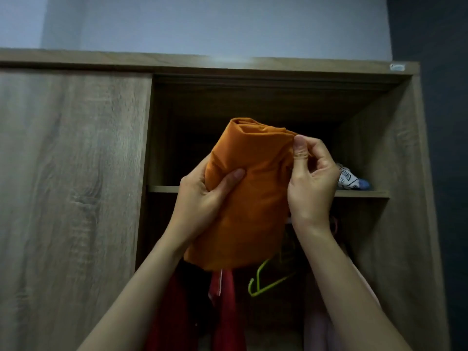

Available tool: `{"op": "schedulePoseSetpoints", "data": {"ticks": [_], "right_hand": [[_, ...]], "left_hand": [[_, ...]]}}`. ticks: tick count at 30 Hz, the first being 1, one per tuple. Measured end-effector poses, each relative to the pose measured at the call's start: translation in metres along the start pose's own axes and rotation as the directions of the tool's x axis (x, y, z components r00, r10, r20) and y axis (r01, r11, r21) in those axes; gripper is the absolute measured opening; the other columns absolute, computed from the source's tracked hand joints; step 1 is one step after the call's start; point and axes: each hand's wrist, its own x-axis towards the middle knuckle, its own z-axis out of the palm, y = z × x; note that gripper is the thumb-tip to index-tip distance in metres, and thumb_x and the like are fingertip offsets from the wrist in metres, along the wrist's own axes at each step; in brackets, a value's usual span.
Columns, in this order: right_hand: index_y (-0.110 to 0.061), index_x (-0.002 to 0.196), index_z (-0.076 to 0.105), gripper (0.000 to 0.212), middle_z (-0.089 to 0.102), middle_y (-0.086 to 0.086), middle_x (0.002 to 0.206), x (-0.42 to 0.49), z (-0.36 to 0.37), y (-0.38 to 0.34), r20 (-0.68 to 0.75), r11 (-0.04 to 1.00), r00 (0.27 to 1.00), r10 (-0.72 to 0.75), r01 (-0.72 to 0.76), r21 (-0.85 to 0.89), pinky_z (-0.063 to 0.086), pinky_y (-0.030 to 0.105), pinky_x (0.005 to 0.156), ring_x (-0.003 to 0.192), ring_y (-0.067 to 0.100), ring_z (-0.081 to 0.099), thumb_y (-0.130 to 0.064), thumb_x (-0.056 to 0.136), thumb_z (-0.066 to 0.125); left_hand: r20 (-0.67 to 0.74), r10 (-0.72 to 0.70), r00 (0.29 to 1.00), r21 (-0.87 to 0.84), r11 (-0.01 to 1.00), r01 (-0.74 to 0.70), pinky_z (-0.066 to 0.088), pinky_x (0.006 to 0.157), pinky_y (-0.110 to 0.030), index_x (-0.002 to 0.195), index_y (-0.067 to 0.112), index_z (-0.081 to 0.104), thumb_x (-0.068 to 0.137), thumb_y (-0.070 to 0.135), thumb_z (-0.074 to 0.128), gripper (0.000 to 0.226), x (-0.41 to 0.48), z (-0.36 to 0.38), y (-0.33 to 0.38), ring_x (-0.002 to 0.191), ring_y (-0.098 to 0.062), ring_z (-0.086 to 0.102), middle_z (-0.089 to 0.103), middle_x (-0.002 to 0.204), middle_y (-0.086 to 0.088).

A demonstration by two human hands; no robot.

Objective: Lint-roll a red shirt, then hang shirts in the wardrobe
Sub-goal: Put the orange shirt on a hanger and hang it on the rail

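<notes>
The orange folded garment is held up before the open wardrobe at shelf level, with its long axis nearly upright, leaning slightly right toward the top, and its rolled fold uppermost. Its left edge is clasped by the left hand, thumb pressed across the front, and its upper right corner is pinched by the right hand. The cloth is kept between both hands, above red garments and a green hanger.
</notes>
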Motion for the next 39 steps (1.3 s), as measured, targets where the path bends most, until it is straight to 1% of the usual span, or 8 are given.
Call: {"op": "schedulePoseSetpoints", "data": {"ticks": [7, 14, 19, 21, 25, 31, 36, 39], "right_hand": [[-0.027, 0.122, 0.055, 0.034, 0.061, -0.018, 0.11, -0.093, -0.06, 0.02, 0.097, 0.89, 0.885, 0.455, -0.45, -0.072, 0.047, 0.012, 0.087, 0.099, -0.01, 0.057, -0.04, 0.092, 0.054], [-0.033, 0.096, 0.062, 0.029, 0.069, -0.01, 0.093, -0.198, -0.119, 0.036, 0.273, 0.304, 0.238, 0.932, -0.925, -0.229, 0.05, 0.027, 0.069, 0.089, 0.012, 0.066, -0.057, 0.078, 0.063], [-0.03, 0.123, 0.055, 0.083, 0.067, -0.004, 0.113, -0.227, -0.133, 0.053, 0.314, 0.05, -0.047, 0.948, -0.955, -0.294, 0.046, 0.043, 0.1, 0.106, 0.02, 0.063, -0.072, 0.055, 0.074], [-0.026, 0.119, 0.059, 0.071, 0.069, -0.003, 0.109, -0.235, -0.135, 0.055, 0.323, 0.043, -0.042, 0.945, -0.967, -0.251, 0.05, 0.039, 0.093, 0.103, 0.019, 0.065, -0.062, 0.061, 0.077], [-0.021, 0.096, 0.065, 0.025, 0.071, -0.004, 0.09, -0.245, -0.132, 0.054, 0.247, 0.174, 0.125, 0.961, -0.967, -0.185, 0.053, 0.027, 0.064, 0.083, 0.014, 0.069, -0.038, 0.079, 0.072], [-0.017, 0.122, 0.057, 0.042, 0.069, 0.0, 0.102, -0.256, -0.123, 0.056, 0.145, 0.299, 0.281, 0.949, -0.946, -0.122, 0.054, 0.027, 0.066, 0.088, 0.015, 0.068, -0.033, 0.085, 0.067], [-0.02, 0.121, 0.06, 0.046, 0.071, 0.001, 0.112, -0.269, -0.125, 0.062, 0.298, 0.16, 0.203, 0.933, -0.973, 0.164, 0.055, 0.022, 0.074, 0.102, 0.013, 0.067, -0.05, 0.097, 0.035], [-0.019, 0.117, 0.062, 0.043, 0.073, 0.0, 0.107, -0.278, -0.13, 0.068, 0.349, 0.085, 0.156, 0.924, -0.974, 0.211, 0.055, 0.019, 0.073, 0.1, 0.01, 0.068, -0.046, 0.099, 0.034]], "left_hand": [[-0.057, -0.198, 0.979, -0.04, 0.98, 0.196, 0.051, 0.085, -0.016, 0.108, 0.039, 0.06, 0.091, 0.03, 0.062, 0.019, -0.101, 0.028, -0.013, 0.099, -0.001, 0.067, 0.071, 0.105, 0.016], [-0.061, -0.571, 0.819, -0.136, 0.817, 0.56, 0.051, 0.083, -0.012, 0.113, 0.032, 0.061, 0.092, 0.034, 0.056, 0.021, -0.198, 0.049, -0.055, 0.101, 0.0, 0.067, 0.07, 0.106, 0.014], [-0.081, -0.675, 0.733, -0.11, 0.737, 0.667, 0.047, 0.074, -0.005, 0.117, 0.02, 0.058, 0.099, 0.023, 0.052, 0.019, -0.232, 0.052, -0.067, 0.087, 0.016, 0.063, 0.064, 0.103, 0.017], [-0.108, -0.691, 0.715, -0.077, 0.723, 0.686, 0.048, 0.075, -0.006, 0.118, 0.019, 0.059, 0.099, 0.026, 0.053, 0.021, -0.241, 0.049, -0.071, 0.087, 0.015, 0.063, 0.065, 0.103, 0.017], [-0.184, -0.725, 0.663, 0.154, 0.645, 0.748, 0.047, 0.073, -0.016, 0.11, 0.02, 0.061, 0.094, 0.047, 0.056, 0.031, -0.26, 0.05, -0.084, 0.09, 0.001, 0.064, 0.067, 0.101, 0.009], [0.005, -0.826, 0.564, 0.2, 0.553, 0.809, 0.024, 0.118, -0.033, 0.154, 0.024, 0.024, 0.101, 0.044, 0.041, 0.059, -0.276, 0.072, -0.067, 0.144, -0.018, 0.029, 0.027, 0.157, -0.002], [0.209, -0.824, 0.527, 0.044, 0.547, 0.836, 0.015, 0.123, -0.048, 0.154, 0.045, 0.01, 0.082, 0.085, 0.033, 0.086, -0.287, 0.092, -0.065, 0.15, -0.008, 0.013, 0.014, 0.163, 0.014], [0.228, -0.819, 0.526, -0.012, 0.538, 0.843, 0.014, 0.123, -0.044, 0.155, 0.04, 0.009, 0.081, 0.083, 0.034, 0.089, -0.287, 0.095, -0.07, 0.15, -0.005, 0.012, 0.013, 0.163, 0.015]]}}
